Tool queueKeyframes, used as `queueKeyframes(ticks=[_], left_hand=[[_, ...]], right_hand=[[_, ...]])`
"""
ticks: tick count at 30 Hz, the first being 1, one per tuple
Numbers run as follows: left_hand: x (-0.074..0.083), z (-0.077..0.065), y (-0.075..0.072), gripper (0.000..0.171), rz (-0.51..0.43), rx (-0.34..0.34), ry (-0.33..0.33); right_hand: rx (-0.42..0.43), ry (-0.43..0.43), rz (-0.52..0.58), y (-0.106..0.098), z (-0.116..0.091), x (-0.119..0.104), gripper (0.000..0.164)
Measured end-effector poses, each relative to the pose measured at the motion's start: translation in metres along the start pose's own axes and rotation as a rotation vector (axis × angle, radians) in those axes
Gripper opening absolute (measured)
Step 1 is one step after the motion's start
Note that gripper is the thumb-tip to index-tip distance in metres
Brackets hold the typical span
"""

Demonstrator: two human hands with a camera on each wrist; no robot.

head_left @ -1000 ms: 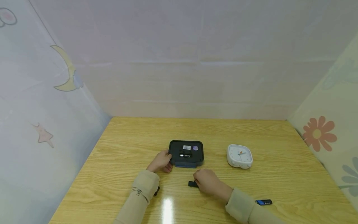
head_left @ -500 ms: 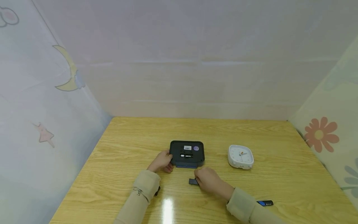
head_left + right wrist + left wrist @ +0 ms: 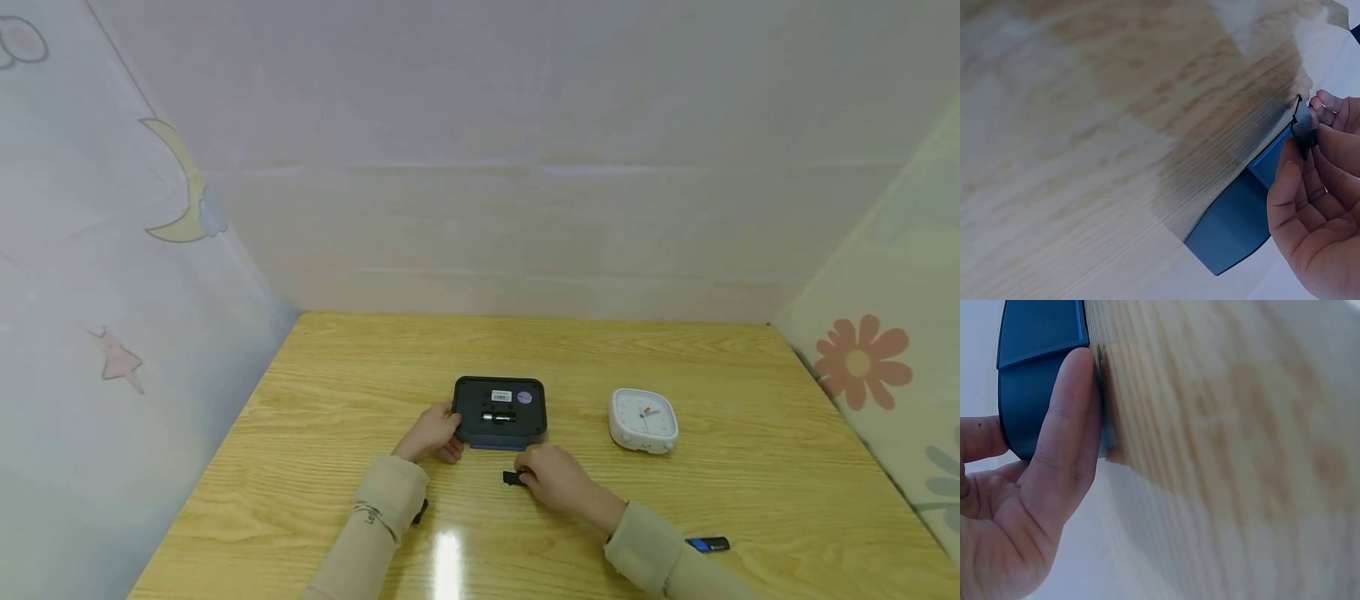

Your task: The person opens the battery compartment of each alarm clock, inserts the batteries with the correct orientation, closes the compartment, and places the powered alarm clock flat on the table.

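Observation:
A black, rounded-rectangular battery device (image 3: 474, 400) lies on the table, its back showing a white label and a round purple sticker. One battery (image 3: 498, 417) sits in the uncovered slot of that back. My left hand (image 3: 433, 432) grips the device's left side; in the left wrist view a thumb and fingers (image 3: 1066, 425) lie on either side of its dark casing. Just in front of the device, my right hand (image 3: 558, 479) pinches a small black battery cover (image 3: 1302, 125). The cover's free end (image 3: 512, 478) points left, and the fingertips hide the other end.
To the right of the device stands a white alarm clock (image 3: 643, 417). A blue-and-black battery (image 3: 708, 544) lies by the right sleeve. Some small black item (image 3: 420, 511) shows beside the left cuff. Printed cloth walls (image 3: 480, 233) border the wooden table (image 3: 360, 358).
My right hand has moved slightly away from me, bringing the battery cover closer to the device and changing its tilt. The left hand keeps its grip in place.

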State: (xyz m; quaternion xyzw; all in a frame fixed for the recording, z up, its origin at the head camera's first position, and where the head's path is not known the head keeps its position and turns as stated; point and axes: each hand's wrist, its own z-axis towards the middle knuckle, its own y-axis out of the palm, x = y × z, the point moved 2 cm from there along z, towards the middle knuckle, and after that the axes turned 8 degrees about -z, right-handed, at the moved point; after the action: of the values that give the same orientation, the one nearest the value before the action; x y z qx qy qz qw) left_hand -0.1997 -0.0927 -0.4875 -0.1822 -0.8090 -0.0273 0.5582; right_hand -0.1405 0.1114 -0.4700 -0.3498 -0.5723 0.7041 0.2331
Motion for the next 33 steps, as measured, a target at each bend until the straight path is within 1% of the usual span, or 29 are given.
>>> queueKeyframes(ticks=[11, 21, 28, 33], left_hand=[[0.000, -0.002, 0.001, 0.042, -0.006, 0.005, -0.014], [0.000, -0.001, 0.001, 0.040, -0.008, 0.004, -0.015], [0.001, -0.002, 0.001, 0.038, -0.002, 0.009, -0.014], [0.001, -0.002, 0.000, 0.038, -0.002, 0.007, -0.010]], right_hand=[[0.001, 0.001, 0.059, -0.006, -0.002, -0.003, 0.004], [0.049, -0.022, 0.054, -0.009, -0.001, -0.005, 0.006], [0.097, -0.010, 0.041, -0.014, 0.000, -0.007, 0.009], [0.105, 0.002, 0.030, -0.015, 0.002, -0.008, 0.009]])
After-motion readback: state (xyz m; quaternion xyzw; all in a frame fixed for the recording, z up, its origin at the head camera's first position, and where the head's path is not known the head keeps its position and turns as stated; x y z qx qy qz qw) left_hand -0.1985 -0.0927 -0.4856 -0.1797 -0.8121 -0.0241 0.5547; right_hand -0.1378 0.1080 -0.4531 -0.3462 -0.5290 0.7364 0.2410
